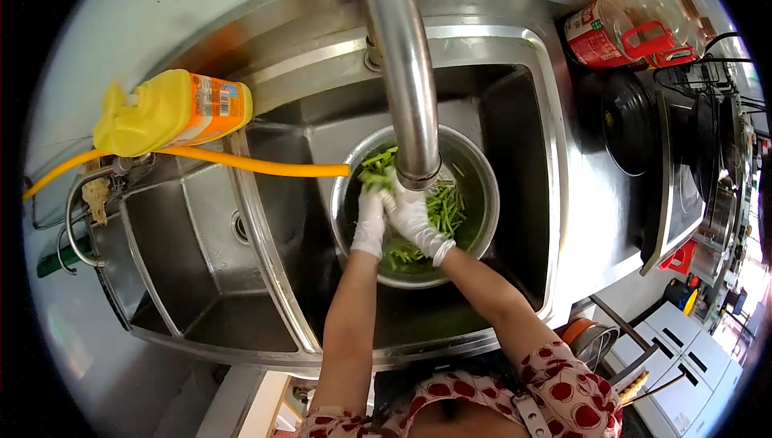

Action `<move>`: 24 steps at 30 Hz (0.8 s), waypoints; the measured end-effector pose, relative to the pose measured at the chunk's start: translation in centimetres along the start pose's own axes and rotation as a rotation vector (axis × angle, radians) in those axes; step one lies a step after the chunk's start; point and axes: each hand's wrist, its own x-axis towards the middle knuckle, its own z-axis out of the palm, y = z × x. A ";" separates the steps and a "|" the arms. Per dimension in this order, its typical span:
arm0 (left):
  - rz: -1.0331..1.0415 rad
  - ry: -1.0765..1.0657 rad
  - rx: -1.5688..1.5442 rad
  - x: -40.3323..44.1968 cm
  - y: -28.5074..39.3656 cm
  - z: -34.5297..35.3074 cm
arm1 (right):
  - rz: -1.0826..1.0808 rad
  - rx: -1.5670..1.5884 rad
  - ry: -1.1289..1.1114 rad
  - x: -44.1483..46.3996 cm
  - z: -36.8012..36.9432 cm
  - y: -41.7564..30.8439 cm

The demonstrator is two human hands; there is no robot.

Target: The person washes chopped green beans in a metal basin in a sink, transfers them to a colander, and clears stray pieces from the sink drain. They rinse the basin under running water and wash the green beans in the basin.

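A round metal basin (492, 197) stands in the large sink compartment, holding water and cut green vegetable stems (446, 209). Both hands wear white gloves and are together over the basin, slightly blurred. My left hand (371, 219) is closed around a bunch of the green pieces (375, 166), which shows above its fingers. My right hand (412, 218) presses against the same bunch from the right, fingers curled in; the faucet hides part of it. More green pieces (404, 255) lie in the water below the wrists.
A thick metal faucet (402, 68) hangs over the basin, close above my right hand. A yellow hose (273, 166) reaches the basin's left rim. A yellow jug (173, 112) stands at the left. Beside the sink on the right are a black pan (629, 120) and plastic bottles (599, 32).
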 end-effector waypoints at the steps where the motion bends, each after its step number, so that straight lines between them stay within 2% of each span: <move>1: 0.015 0.056 0.031 -0.4 -0.4 0.6 | 0.162 0.001 -0.078 0.7 -0.3 1.0; 2: 0.077 0.067 0.220 -1.2 0.2 1.2 | 0.458 0.044 -0.103 1.8 -0.9 1.6; 3: 0.036 0.062 0.371 -2.2 1.2 1.2 | 0.509 -0.114 -0.129 1.9 -0.9 3.4; 4: -0.007 0.055 0.519 -2.7 1.7 1.2 | 0.398 -0.365 -0.073 2.2 -2.8 3.2; 5: 0.015 0.130 0.619 -2.2 1.2 0.5 | 0.439 -0.216 0.065 2.8 -3.9 3.4; 6: 0.214 0.139 0.600 -1.8 0.9 -0.1 | 0.477 -0.069 0.202 3.5 -4.7 3.9; 7: 0.189 0.108 0.505 -1.3 1.5 0.0 | 0.496 0.297 0.246 4.5 -1.7 8.1; 8: 0.162 0.076 0.411 -0.9 2.4 0.5 | 0.463 0.301 0.149 5.0 -0.9 9.6; 9: 0.082 0.023 0.461 -0.8 3.2 1.1 | 0.340 0.165 0.031 4.7 -1.0 8.3; 10: 0.106 0.016 0.513 -0.7 3.2 1.7 | 0.190 0.014 -0.071 4.6 -1.0 6.6; 11: 0.051 -0.008 0.425 0.0 3.2 1.8 | 0.048 -0.092 -0.126 4.1 -0.8 4.7; 12: -0.008 -0.032 0.334 0.7 3.1 1.6 | -0.004 -0.066 -0.289 3.9 2.0 5.1; 13: -0.094 -0.033 0.175 0.4 3.9 1.2 | -0.051 -0.208 -0.085 2.3 3.7 4.3; 14: -0.077 -0.062 0.137 0.7 3.4 -0.2 | 0.018 -0.266 -0.237 1.5 0.1 0.4; 16: 0.053 0.061 0.475 -1.2 4.8 0.2 | -0.109 -0.236 -0.276 -0.8 -1.9 -0.8; 17: 0.088 0.082 0.526 -1.2 4.6 0.0 | -0.128 -0.166 -0.292 -1.8 -1.6 0.3; 20: 0.177 0.114 0.809 0.4 1.4 -1.8 | -0.126 -0.376 -0.418 -3.1 -4.1 -0.5; 21: 0.201 0.114 0.989 1.5 -0.4 -3.1 | -0.133 -0.410 -0.479 -3.0 -5.2 -0.8; 22: 0.225 0.118 1.167 0.9 0.6 -2.6 | -0.085 -0.430 -0.518 -2.8 -6.3 -1.2; 23: 0.137 0.094 1.369 -0.1 1.2 -1.9 | -0.063 -0.388 -0.556 -2.5 -7.1 -1.0; 24: 0.057 0.102 1.411 -1.7 3.0 -0.3 | -0.042 -0.346 -0.596 -2.2 -7.8 -0.6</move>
